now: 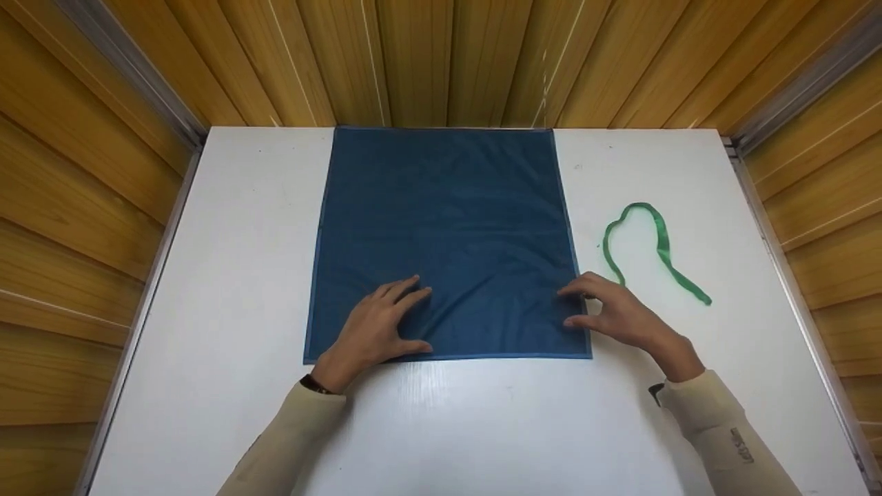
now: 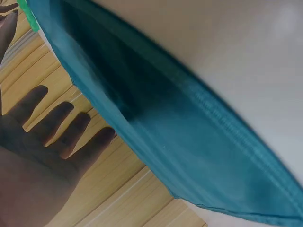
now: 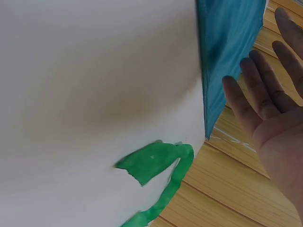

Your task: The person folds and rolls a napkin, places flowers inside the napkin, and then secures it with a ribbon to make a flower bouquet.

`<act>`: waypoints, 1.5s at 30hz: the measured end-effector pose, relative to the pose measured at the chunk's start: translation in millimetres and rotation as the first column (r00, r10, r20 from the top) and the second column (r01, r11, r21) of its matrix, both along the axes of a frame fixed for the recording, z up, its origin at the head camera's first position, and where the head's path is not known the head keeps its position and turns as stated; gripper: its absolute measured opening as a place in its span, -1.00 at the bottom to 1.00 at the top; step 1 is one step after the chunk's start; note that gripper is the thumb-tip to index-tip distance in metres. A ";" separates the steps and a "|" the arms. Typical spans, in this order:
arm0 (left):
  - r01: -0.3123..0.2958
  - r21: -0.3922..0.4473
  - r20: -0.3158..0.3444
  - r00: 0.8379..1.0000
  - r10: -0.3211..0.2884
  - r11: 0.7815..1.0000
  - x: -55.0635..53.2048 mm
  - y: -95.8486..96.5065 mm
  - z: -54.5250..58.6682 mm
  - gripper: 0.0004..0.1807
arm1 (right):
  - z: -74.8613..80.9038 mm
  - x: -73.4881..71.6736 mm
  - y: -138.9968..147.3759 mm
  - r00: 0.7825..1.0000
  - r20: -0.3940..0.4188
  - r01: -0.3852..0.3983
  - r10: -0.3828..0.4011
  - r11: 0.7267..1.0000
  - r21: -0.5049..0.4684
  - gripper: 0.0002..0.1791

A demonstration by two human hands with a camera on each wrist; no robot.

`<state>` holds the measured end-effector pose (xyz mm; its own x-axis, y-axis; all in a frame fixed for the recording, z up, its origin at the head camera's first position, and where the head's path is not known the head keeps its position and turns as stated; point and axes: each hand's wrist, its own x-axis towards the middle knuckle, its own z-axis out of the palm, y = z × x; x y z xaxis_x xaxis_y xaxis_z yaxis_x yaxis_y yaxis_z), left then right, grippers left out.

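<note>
A dark blue square cloth with a stitched hem [image 1: 448, 207] lies spread on the white table, a few wrinkles running across its near half. Over its near left part is my left hand [image 1: 375, 324], fingers spread and holding nothing. My right hand [image 1: 617, 313] is at the cloth's near right edge, thumb and fingers apart with nothing between them. In the left wrist view the left palm [image 2: 38, 161] shows bare with extended fingers. The right wrist view shows the right palm [image 3: 279, 137] likewise bare, beside the cloth [image 3: 227, 52]. Whether the fingertips touch the fabric I cannot tell.
A green ribbon [image 1: 663, 244] lies in a loose curve on the white table [image 1: 730, 386], right of the cloth and beyond the right hand. Wood-patterned panels [image 1: 413, 62] stand along the back and both sides, with metal strips [image 1: 138, 76] at the corners.
</note>
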<state>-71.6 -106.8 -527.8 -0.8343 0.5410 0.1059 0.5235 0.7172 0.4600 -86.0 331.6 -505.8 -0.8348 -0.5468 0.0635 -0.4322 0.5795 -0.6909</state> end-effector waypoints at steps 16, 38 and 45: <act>0.049 0.021 -0.034 0.998 -0.048 0.999 4.6 3.6 -9.8 -0.38 | -8.7 5.8 -0.7 0.989 0.149 -0.034 0.017 0.993 0.113 -0.63; 0.068 0.105 0.196 0.977 -0.087 0.992 5.0 -0.8 -9.8 -0.60 | -16.9 13.8 -3.9 0.995 0.057 -0.095 0.083 0.962 0.257 -0.66; 0.075 0.106 0.198 0.976 -0.095 0.991 5.8 -2.4 -9.9 -0.63 | -19.1 11.6 -2.2 0.994 0.038 -0.107 0.102 0.975 0.196 -0.81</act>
<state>-65.8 -109.2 -537.6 -0.7953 0.6062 -0.0045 0.4694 0.6205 0.6282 -74.4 329.4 -524.9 -0.7723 -0.6306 -0.0769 -0.4798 0.6582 -0.5801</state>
